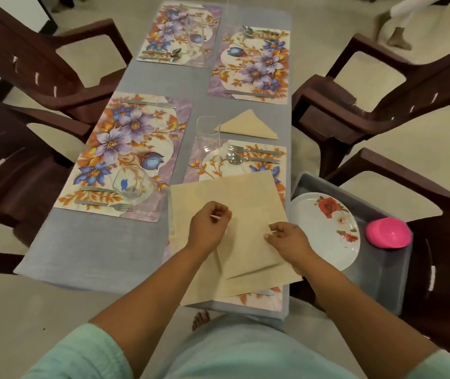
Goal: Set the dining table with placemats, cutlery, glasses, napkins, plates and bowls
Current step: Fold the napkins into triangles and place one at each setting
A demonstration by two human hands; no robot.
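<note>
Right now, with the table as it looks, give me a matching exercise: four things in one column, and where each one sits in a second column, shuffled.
Things:
1. pink plastic bowl
2. folded beige triangular napkin
3. white round plate with red roses
4. clear drinking glass with blue bird print

Places:
A. on the near left floral placemat
B. on bare grey tablecloth between two right placemats
C. flat in the grey tray
D. at the tray's right edge

Pairs: 1-D, 2-B, 3-C, 4-A
</note>
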